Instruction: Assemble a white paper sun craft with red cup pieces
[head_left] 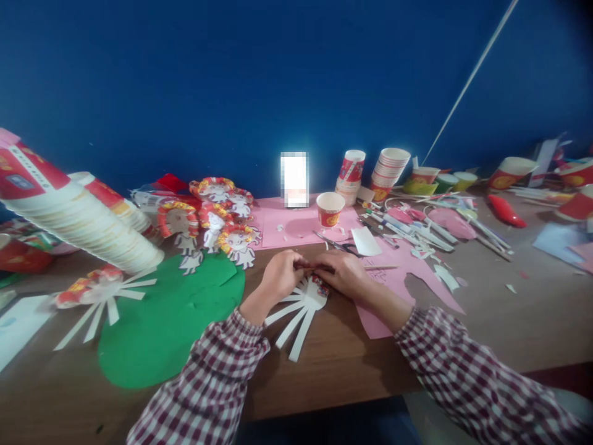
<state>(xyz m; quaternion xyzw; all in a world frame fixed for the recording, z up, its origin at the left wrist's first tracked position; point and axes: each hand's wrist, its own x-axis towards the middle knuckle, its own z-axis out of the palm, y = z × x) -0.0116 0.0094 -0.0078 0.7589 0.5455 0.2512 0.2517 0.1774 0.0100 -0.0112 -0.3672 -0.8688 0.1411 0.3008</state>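
A cut paper cup (311, 296) with white strips fanned out lies low in the middle, under my two hands. My left hand (283, 272) is closed, its fingertips pinched at the cup's upper edge. From the other side my right hand (340, 272) pinches the same edge, its fingers almost touching those of my left hand. The red printed part of the cup shows just below my right fingertips. Another cut cup with spread strips (99, 290) rests at the left, on the edge of a round green sheet (176, 321).
Tall stacked cups (88, 216) lean at the left, beside several paper figures (213, 222). Behind my hands stand a single cup (330, 210) and a lit screen (295, 179). Scissors (340, 244), pens (417, 232), pink paper (384, 296) and scraps cover the right side.
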